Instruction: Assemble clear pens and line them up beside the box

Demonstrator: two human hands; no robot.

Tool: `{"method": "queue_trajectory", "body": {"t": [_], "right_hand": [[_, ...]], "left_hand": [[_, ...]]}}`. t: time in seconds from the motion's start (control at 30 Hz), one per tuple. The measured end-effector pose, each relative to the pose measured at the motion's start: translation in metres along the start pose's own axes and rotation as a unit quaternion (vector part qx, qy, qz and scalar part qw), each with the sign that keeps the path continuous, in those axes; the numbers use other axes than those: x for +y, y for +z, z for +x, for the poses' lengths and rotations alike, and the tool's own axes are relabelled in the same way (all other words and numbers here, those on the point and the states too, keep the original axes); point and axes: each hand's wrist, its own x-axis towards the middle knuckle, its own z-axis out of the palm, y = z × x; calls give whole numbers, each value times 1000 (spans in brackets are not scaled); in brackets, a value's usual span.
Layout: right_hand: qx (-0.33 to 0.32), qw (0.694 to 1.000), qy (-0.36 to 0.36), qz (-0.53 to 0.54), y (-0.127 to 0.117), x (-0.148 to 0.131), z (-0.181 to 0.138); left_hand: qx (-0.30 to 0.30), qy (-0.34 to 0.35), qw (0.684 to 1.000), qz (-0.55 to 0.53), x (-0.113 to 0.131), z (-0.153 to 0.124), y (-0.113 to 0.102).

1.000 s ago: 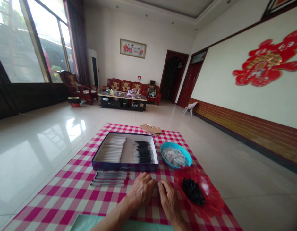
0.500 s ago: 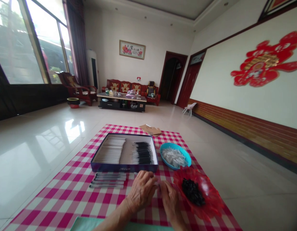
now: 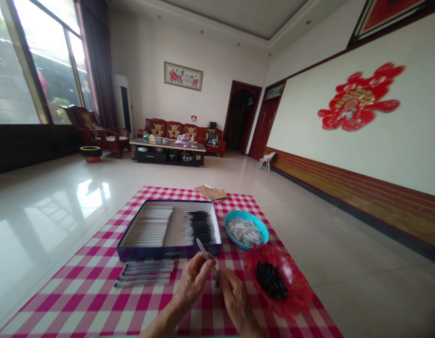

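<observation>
While the left hand (image 3: 194, 277) pinches a slim grey tube (image 3: 203, 249) between thumb and fingers just in front of the shallow box (image 3: 164, 254), the right hand (image 3: 235, 295) curls at its lower end; whether those fingers grip it, I cannot tell. The tube slants upward, probably so that its lower end meets both hands. Before the box, similar tubes (image 3: 147, 273) lie side by side, likely for easy picking. Right of the box sit a blue bowl (image 3: 263, 230) and, nearer, a red dish (image 3: 295, 286), seemingly keeping pale and black pieces apart within reach.
</observation>
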Motion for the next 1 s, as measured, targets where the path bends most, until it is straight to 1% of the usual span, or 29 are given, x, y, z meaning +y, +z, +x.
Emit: {"method": "queue_trajectory", "body": {"t": [0.1,0.2,0.27,0.33,0.4,0.47,0.5,0.57,0.63,0.73,0.8,0.87,1.0], "right_hand": [[-44,999,-32,-7,3,-5,-1],[-58,996,-62,-31,3,-7,-4],[-47,993,-83,-64,-1,-9,-3],[-18,988,-110,-110,-8,-12,2],[25,978,-133,-160,-20,-16,16],[58,965,-139,-217,-37,-17,38],[62,956,-134,-252,-46,-16,52],[47,927,-100,-358,-66,-10,81],[38,916,-70,-392,-82,0,108],[3,904,-25,-427,-97,20,135],[-22,895,5,-445,-100,33,145],[-39,888,35,-457,-98,43,151],[-47,882,85,-462,-91,54,155]], "left_hand": [[-33,0,998,-51,-5,-1,4],[-36,20,998,-43,-20,-2,7],[-28,67,997,8,-29,-2,8],[-11,130,988,83,-33,-2,6],[8,185,969,163,-33,-1,5],[15,208,951,230,-30,-1,4],[15,210,943,256,-28,-1,3],[14,211,934,289,-29,-2,2],[16,226,925,304,-33,-3,1],[40,279,902,327,-43,-6,-1],[69,300,889,338,-47,-7,-1],[76,292,892,336,-48,-6,1],[26,258,915,308,-41,-4,4]]}}
